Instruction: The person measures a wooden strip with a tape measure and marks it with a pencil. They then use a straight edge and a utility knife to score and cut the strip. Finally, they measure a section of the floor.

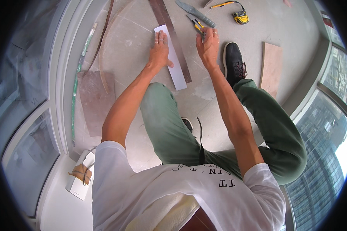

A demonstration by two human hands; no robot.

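My left hand [159, 52] lies flat with fingers stretched over a narrow white strip [177, 77], which rests on the floor. Beside the strip runs a long dark brown board [181, 63]. Farther right, the fingers of my right hand [208, 48] are bent around the near end of a yellow-and-black utility knife [197, 25]; its far end points away from me. Just beyond the fingertips lies a grey tool with a flat blade and dark handle [196, 13]. My fingers partly cover the utility knife.
A yellow tape measure [241, 17] sits at the far right, near an orange-and-black pencil-like stick [223, 4]. Reddish-brown boards lie right [271, 69] and left [96, 102]. A green-stained pole [79, 77] leans along the left window frame. A white box [81, 188] stands lower left.
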